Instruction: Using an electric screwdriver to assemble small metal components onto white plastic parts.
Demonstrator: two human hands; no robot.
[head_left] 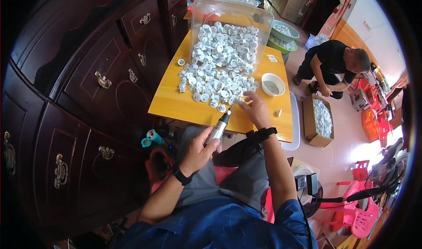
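My left hand (200, 151) grips a silver pen-shaped electric tool (219, 127), its tip pointing up toward the table edge. My right hand (254, 107) reaches onto the yellow table (176, 103) and pinches a small white round part at the near edge of a big pile of white round parts (220, 66). The pile spills out of a clear plastic bin (228, 16) lying on its side. A small white bowl (273, 84) holding tiny grey bits stands just right of the pile.
A dark wooden cabinet (88, 99) with brass handles runs along the left. A person in black crouches at right over a cardboard box of white parts (322, 119). Green basins (283, 34) sit beyond the table. Pink plastic chairs (360, 205) stand at lower right.
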